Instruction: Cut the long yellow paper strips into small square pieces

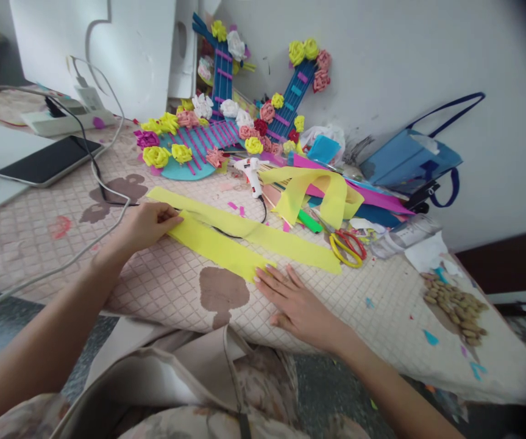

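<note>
A bright yellow paper strip [219, 247] lies flat near the table's front edge. My left hand [149, 224] pinches its left end between thumb and fingers. At the other end my right hand [297, 305] rests flat, its fingertips touching the paper and nothing gripped. Just behind lies a second, paler yellow strip [299, 242], longer than the first. A black cord crosses that strip and runs up to a white glue gun [250, 174]. Scissors with yellow and red handles [347, 247] lie past the strip's right end.
Paper-flower decorations [189, 143] lean at the back. A curled yellow strip [322, 189] tops a craft-supply pile. Left are a phone [50, 160], a power strip [68, 116] and a loose grey cable [107, 225]. Peanuts [457, 308] and a blue bag [413, 152] are right.
</note>
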`<state>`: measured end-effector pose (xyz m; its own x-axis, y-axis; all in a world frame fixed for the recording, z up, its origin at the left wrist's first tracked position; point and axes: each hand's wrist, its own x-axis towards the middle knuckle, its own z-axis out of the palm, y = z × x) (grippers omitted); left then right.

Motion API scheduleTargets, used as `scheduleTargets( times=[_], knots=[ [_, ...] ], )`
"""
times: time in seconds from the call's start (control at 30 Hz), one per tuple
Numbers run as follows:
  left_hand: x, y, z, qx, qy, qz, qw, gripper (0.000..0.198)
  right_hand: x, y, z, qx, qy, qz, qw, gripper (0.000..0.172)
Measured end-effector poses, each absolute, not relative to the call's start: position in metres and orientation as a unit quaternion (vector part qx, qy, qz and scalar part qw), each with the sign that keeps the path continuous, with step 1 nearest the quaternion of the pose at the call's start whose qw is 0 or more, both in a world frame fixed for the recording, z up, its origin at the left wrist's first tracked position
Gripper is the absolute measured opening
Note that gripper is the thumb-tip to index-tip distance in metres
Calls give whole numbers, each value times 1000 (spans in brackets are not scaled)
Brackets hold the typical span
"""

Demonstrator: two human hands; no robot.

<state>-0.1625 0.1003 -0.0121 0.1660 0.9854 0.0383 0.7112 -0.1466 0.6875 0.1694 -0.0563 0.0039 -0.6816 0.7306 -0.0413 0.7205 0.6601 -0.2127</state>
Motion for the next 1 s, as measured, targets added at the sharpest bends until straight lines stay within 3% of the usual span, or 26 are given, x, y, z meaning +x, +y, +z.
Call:
scheduleTargets(
  times=[0.2,0.4,0.57,0.8,0.9,1.0],
  knots=[
    [-163,100,-12,702,609,254,267,33,178,-67,4,-385,-912,139,6,66],
    [-164,101,-14,709,586,264,290,32,182,-62,3,-439,-882,128,113,67],
    [-163,100,-11,701,600,263,281,32,179,-59,1,-398,-900,170,59,60],
    [-165,93,-5,657,579,314,366,28,178,-32,9,-565,-734,222,305,36],
    [-166,90,-1,636,568,340,397,29,167,-12,7,-561,-722,257,312,33],
    [-163,87,6,628,536,382,415,28,155,4,8,-526,-748,290,281,42]
  ],
)
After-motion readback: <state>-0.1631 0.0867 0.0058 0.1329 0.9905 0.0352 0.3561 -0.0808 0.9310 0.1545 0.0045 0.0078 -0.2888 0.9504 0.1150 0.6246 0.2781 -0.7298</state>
